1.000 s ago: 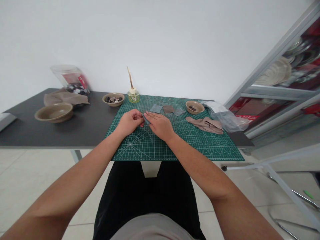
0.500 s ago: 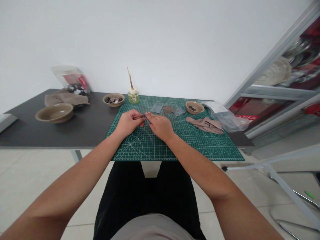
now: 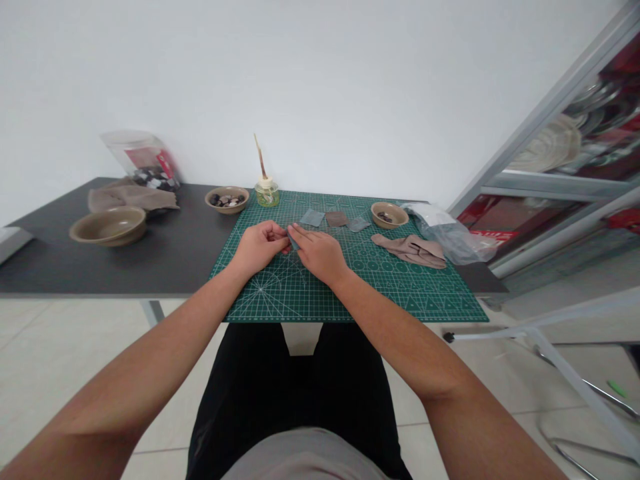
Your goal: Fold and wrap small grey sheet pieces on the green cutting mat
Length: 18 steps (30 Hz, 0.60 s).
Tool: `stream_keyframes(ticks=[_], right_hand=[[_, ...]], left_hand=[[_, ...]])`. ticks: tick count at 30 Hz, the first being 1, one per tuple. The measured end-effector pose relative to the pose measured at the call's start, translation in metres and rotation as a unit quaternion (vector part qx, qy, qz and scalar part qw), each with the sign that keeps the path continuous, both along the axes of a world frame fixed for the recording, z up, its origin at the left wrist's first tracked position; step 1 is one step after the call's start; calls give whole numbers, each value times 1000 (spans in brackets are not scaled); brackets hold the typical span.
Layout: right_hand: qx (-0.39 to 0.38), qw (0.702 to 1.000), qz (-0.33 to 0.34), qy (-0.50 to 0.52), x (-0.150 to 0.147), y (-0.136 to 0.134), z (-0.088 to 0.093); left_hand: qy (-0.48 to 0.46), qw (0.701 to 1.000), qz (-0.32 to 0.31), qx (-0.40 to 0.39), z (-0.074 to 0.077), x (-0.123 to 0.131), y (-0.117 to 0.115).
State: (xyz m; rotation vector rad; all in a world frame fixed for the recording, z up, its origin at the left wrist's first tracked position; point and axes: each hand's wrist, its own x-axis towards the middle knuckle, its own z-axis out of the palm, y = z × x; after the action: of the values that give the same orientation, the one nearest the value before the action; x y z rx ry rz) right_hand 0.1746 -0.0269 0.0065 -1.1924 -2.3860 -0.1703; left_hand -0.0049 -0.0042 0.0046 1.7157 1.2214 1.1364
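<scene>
At mid-frame a grey sheet [image 3: 293, 241] is showing more face than half a second ago, so our handwork is apparently continuing. Our right hand [image 3: 321, 253] is grasping it; our left hand [image 3: 259, 247] is curling alongside, its grip hidden, above the green mat [image 3: 370, 297].

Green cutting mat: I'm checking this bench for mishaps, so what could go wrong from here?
The right hand holds a small grey-blue sheet close to the left hand; if it is abrasive, skin might get scraped.

The jar with a tall stick, at the back of the cutting mat, could tip if bumped.

The clear plastic bag lies beside the bowl on the mat, so tugging it might spill the dark pieces.
</scene>
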Motion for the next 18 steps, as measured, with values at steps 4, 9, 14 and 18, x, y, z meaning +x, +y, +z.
stream_keyframes(ticks=[4, 9, 14, 18], right_hand=[[6, 1000, 12, -8, -2, -2, 1], [7, 1000, 8, 6, 0, 0, -1], [8, 1000, 1, 14, 1, 1, -2], [-1, 1000, 10, 8, -1, -2, 1]], left_hand=[[44, 998, 22, 32, 2, 0, -1], [9, 1000, 16, 19, 2, 1, -2], [-77, 997, -5, -6, 0, 3, -1], [-46, 999, -8, -2, 4, 5, -4]])
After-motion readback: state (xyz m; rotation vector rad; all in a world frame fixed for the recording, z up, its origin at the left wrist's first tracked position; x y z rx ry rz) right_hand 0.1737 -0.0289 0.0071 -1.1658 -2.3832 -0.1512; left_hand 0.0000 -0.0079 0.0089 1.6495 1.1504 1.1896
